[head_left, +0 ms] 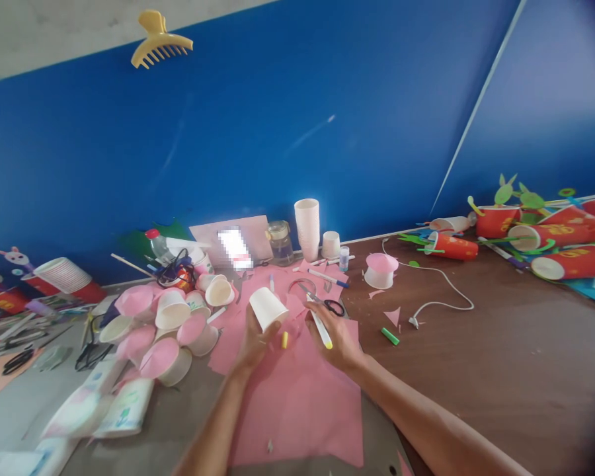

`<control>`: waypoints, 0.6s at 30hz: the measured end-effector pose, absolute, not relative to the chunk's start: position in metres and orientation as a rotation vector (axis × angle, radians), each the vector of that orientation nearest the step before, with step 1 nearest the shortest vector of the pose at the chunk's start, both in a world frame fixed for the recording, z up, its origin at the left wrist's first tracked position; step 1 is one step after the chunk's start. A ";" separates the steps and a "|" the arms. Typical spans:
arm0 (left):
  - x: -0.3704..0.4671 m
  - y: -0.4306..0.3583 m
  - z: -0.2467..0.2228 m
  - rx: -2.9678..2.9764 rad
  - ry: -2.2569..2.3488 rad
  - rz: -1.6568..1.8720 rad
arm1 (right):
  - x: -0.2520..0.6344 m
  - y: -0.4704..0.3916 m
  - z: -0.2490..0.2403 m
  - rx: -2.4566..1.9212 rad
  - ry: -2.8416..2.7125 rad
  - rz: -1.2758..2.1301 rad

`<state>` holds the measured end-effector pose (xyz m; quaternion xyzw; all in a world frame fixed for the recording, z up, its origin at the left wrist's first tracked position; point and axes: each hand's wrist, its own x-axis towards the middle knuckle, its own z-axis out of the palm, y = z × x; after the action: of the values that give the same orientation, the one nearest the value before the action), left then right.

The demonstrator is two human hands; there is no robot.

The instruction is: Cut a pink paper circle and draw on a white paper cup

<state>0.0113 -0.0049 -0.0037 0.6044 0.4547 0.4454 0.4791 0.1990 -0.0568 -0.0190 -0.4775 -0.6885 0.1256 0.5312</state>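
A white paper cup is held tilted in my left hand, over the pink paper. My right hand holds a white marker with a yellow end, which points down toward the wrist. A small yellow cap shows between the two hands. Just beyond my right hand, scissors with dark handles lie on the pink paper. A blue-and-white marker is farther back. Part of my left hand's fingers is hidden behind the cup.
Pink-topped cups crowd the left. At the back stand a phone, a glass jar and stacked cups. On the brown table are a pink-topped cup, a white cable, a green cap and red cups.
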 end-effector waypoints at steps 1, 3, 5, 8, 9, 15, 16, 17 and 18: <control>0.011 -0.004 -0.004 1.484 1.123 1.085 | 0.198 -0.057 -0.020 -1.129 -1.680 0.285; 0.012 -0.002 -0.005 1.512 1.150 1.091 | 0.196 -0.057 -0.024 -1.123 -1.730 0.279; 0.014 -0.001 -0.007 1.544 1.149 1.126 | 0.195 -0.057 -0.026 -1.129 -1.752 0.283; 0.016 -0.001 -0.009 1.602 1.111 1.146 | 0.194 -0.058 -0.028 -1.125 -1.756 0.287; 0.017 -0.002 -0.009 1.620 1.103 1.137 | 0.194 -0.058 -0.027 -1.120 -1.754 0.292; 0.018 -0.006 -0.008 1.625 1.087 1.096 | 0.193 -0.060 -0.022 -1.100 -1.654 0.372; 0.018 -0.007 -0.007 1.613 1.088 1.091 | 0.193 -0.060 -0.021 -1.099 -1.626 0.395; 0.019 -0.008 -0.007 1.603 1.088 1.083 | 0.193 -0.060 -0.021 -1.101 -1.597 0.424; 0.019 -0.008 -0.006 1.598 1.087 1.075 | 0.193 -0.060 -0.021 -1.104 -1.568 0.455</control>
<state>0.0194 -0.0085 -0.0065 0.6459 0.4394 0.4344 0.4483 0.1930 -0.0602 -0.0212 -0.4670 -0.6631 0.1926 0.5524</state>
